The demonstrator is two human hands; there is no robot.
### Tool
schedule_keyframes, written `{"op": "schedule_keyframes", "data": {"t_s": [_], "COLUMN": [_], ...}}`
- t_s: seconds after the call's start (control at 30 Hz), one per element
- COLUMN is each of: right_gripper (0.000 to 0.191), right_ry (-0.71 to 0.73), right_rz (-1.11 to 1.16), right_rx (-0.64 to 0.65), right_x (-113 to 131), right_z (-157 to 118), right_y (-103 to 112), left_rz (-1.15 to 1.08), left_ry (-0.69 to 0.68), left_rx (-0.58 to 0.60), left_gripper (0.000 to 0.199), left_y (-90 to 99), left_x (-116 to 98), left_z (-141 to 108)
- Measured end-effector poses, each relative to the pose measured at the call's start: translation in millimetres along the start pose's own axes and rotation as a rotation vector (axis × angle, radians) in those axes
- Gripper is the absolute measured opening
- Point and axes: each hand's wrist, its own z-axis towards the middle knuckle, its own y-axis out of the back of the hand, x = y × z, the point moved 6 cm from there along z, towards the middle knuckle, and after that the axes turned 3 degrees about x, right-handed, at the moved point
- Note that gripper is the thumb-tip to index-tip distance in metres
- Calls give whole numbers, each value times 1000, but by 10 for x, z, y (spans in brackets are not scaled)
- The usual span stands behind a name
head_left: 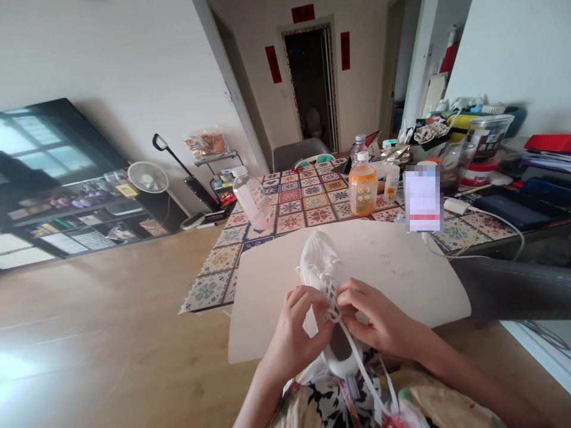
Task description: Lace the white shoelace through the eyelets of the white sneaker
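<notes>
A white shoe [319, 261] lies on a large white sheet [263, 297] at the table's near edge, its toe pointing away from me and its heel near my lap. My left hand [298, 324] is at the left side of the shoe's opening, thumb and fingers pinched at the laces. From the right, my right hand [368, 315] also pinches at the laces, its fingertips close to the left ones. A loop of lace shows between the hands. Long white lace ends [363, 368] hang down over patterned clothing.
On the patterned tablecloth [289, 202] stand an orange drink bottle [363, 187], a clear bottle [252, 199] and a lit phone [423, 201]. A white cable [499, 215] and dark cases [508, 207] lie at the right, with jars and clutter behind.
</notes>
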Motion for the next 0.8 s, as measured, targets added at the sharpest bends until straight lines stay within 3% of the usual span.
{"op": "schedule_keyframes", "data": {"t_s": [0.33,0.47,0.57,0.7,0.8], "right_gripper": [15,19,8,24,38], "right_ry": [10,-20,-21,49,83], "right_rz": [-3,107,233,499,752], "right_rx": [105,207,260,222,72], "right_x": [26,-16,-46,-36,-38], "right_z": [-9,-38,-48,-74,-95], "right_y": [-8,22,59,126,224], "left_rz": [-120,-159,-240,-478,-732], "left_ry": [-40,-67,-79,-59,-92], "left_rx": [69,119,118,114,50], "left_gripper": [21,11,25,39,48], "left_y": [-68,-84,-40,23,72], "left_x": [12,49,71,114,106], "left_z": [2,-9,-18,-66,-100]}}
